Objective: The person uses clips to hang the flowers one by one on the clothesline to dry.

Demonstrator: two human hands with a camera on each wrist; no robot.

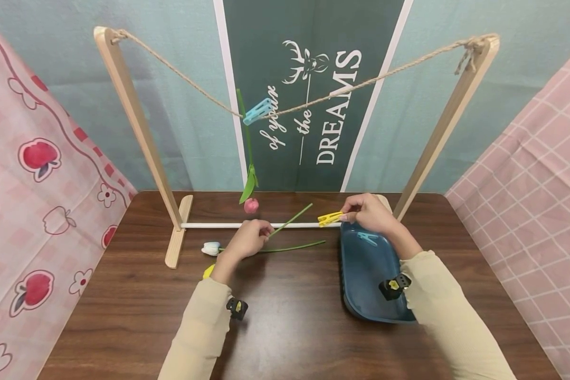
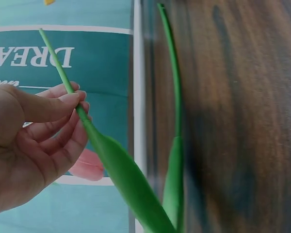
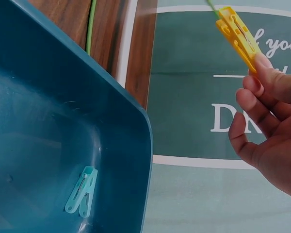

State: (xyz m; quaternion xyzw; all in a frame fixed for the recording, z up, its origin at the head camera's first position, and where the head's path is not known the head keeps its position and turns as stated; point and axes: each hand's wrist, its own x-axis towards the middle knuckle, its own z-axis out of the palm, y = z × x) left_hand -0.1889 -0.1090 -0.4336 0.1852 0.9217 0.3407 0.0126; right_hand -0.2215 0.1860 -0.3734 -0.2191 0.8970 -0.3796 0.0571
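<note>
My left hand (image 1: 250,238) pinches the green stem (image 2: 63,73) of a tulip between thumb and fingers, the stem slanting up to the right. In line with it, a yellow bloom (image 1: 209,271) shows partly behind the forearm. Below the hand, a white tulip (image 1: 211,248) lies on the table with its stem to the right. Thumb and fingertips of my right hand (image 1: 368,212) pinch a yellow clothespin (image 3: 237,36) by one end, near the tub's far edge. A pink tulip (image 1: 251,205) hangs head down from the rope (image 1: 185,79), clipped by a blue clothespin (image 1: 258,111).
A dark blue tub (image 1: 344,274) stands on the right of the table, a light blue clothespin (image 3: 81,191) inside. Two wooden posts (image 1: 140,124) carry the sagging rope, and a white rod (image 1: 209,226) joins them low down. Curtains hang behind and at both sides.
</note>
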